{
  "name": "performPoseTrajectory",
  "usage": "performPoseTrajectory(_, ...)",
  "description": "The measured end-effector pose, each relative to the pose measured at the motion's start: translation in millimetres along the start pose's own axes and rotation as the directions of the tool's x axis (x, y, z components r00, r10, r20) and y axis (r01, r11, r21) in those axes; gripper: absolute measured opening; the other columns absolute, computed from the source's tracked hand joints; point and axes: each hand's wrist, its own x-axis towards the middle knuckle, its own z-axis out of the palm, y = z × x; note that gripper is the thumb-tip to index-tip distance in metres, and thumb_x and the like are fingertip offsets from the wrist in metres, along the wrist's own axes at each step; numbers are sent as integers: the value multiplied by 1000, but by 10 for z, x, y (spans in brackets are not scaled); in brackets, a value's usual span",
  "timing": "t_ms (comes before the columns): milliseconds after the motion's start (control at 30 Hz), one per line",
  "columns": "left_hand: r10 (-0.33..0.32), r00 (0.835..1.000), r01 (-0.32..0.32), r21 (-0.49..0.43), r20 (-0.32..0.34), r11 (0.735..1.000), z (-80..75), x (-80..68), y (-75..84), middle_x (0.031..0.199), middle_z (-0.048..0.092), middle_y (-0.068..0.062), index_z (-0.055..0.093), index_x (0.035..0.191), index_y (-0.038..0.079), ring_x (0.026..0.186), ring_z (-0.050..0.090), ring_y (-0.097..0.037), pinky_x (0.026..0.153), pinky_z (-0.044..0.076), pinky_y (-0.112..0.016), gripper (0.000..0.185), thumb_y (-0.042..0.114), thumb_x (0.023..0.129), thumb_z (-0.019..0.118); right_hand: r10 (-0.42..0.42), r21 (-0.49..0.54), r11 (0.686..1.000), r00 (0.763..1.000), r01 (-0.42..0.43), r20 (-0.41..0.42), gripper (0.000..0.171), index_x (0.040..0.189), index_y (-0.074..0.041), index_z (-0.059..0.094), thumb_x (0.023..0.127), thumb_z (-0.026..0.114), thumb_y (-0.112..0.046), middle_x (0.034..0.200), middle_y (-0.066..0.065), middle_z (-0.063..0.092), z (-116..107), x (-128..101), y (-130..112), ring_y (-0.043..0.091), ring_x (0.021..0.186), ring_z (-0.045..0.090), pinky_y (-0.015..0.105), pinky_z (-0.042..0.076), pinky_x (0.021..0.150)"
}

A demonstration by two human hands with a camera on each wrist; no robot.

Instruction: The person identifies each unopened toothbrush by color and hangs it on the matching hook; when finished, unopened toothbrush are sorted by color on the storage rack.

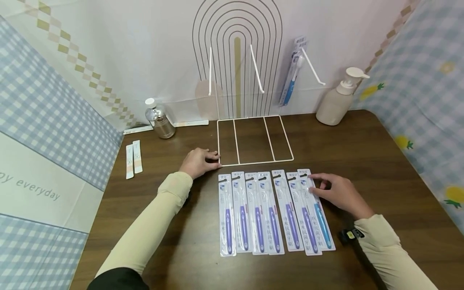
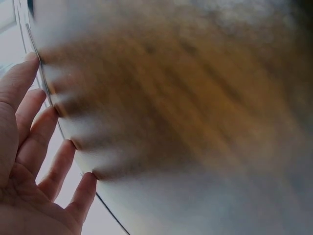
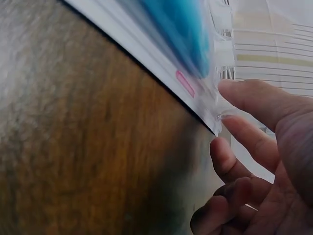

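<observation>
Head view, right grip (image 1: 338, 194) touching blue toothbrush (image 1: 321, 220)

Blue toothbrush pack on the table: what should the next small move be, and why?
Probably lift the blue toothbrush pack by its upper end: the right hand has thumb and index finger at that end's edge, another blue pack hangs on the wire rack's right hook, and the left hand touches the rack's base.

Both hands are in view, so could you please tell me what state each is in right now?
Left hand: open, at the white wire rack.
Right hand: at the blue toothbrush pack, near its top; whether it grips cannot be told.
</observation>
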Motion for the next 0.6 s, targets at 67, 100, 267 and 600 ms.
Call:
performPoseTrajectory(67, -3, 1000, 3, 2, 2, 1000, -8, 1, 9, 134, 70, 3, 80, 123, 21, 143, 53, -30, 120, 40, -44, 38, 35, 89, 87, -18, -13, 1000, 1000, 18, -20, 48, 135, -8, 72, 96, 80, -35, 89, 3, 62, 2, -1, 12, 20, 70, 50, 37, 41, 65)
performPoseTrajectory(100, -4, 1000, 4, 3, 3, 1000, -11, 3, 11, 134, 70, 3, 80, 124, 21, 143, 53, -30, 120, 40, -44, 38, 35, 89, 87, -30, -18, 999, 999, 29, -35, 47, 133, -8, 73, 95, 81, -34, 93, 5, 64, 1, -3, 19, 22, 75, 53, 40, 44, 68)
performPoseTrajectory(267, -4, 1000, 4, 8, 2, 1000, -7, 7, 17, 134, 70, 3, 80, 124, 21, 143, 54, -30, 120, 40, -44, 38, 35, 89, 87, -74, -43, 997, 991, 70, -116, 43, 127, -8, 77, 92, 84, -31, 120, 21, 68, -50, -10, 38, 31, 98, 62, 53, 51, 81)
performPoseTrajectory(600, -1, 1000, 1, 8, 0, 1000, 3, -1, 12, 135, 70, 3, 80, 124, 20, 142, 54, -30, 120, 40, -45, 39, 35, 89, 87, -185, -68, 983, 925, 173, -331, 37, 124, -14, 77, 89, 87, -19, 94, 3, 79, -397, 27, -258, 11, 62, 56, 23, 44, 54)
